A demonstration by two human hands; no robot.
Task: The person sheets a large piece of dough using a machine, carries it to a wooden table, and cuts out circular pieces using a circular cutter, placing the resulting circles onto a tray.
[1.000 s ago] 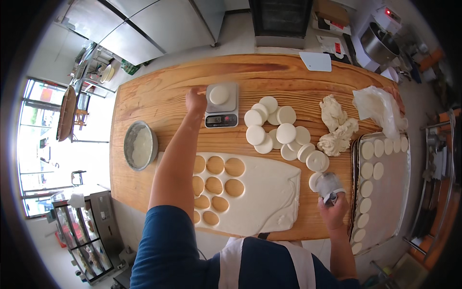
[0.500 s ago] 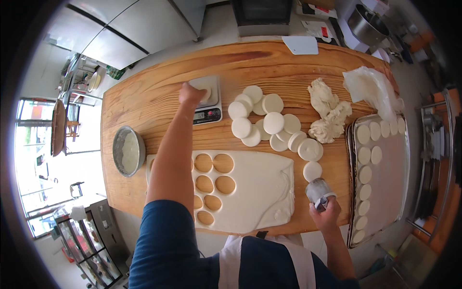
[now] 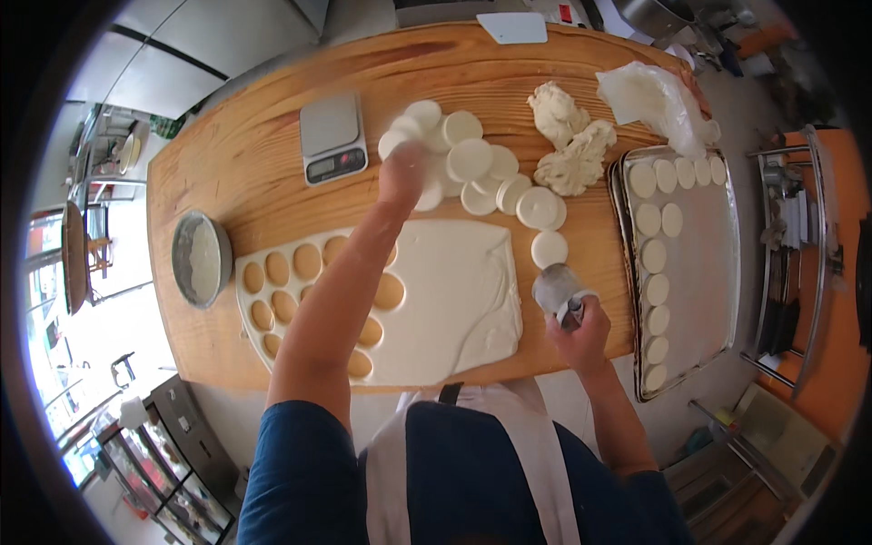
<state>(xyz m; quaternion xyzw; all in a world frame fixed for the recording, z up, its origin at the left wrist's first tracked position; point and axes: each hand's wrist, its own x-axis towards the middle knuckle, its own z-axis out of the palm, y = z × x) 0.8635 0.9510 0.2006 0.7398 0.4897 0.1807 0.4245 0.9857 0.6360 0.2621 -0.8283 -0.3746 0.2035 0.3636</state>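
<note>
My left hand [image 3: 402, 177], blurred by motion, is at the left side of a loose pile of white dough rounds [image 3: 470, 161]; its fingers cannot be made out. Left of it stands a digital kitchen scale [image 3: 330, 125] with a bare grey platform. My right hand [image 3: 582, 337] grips the handle of a metal cup-shaped cutter [image 3: 555, 289], just below a single dough round [image 3: 549, 249]. Between my arms lies a rolled-out dough sheet [image 3: 445, 300], with round holes cut through its left part and my left forearm crossing over it.
A metal bowl [image 3: 179, 265] with flour stands at the left. Dough scraps [image 3: 575, 156] and a clear plastic bag [image 3: 649, 95] lie toward the far right. On the right, a baking tray [image 3: 699, 282] carries several rounds. A white scraper [image 3: 513, 28] lies at the far edge.
My left hand has left the scale and moved right to the dough rounds; the round on the scale is gone from it. My right hand still holds the cutter. The view has shifted.
</note>
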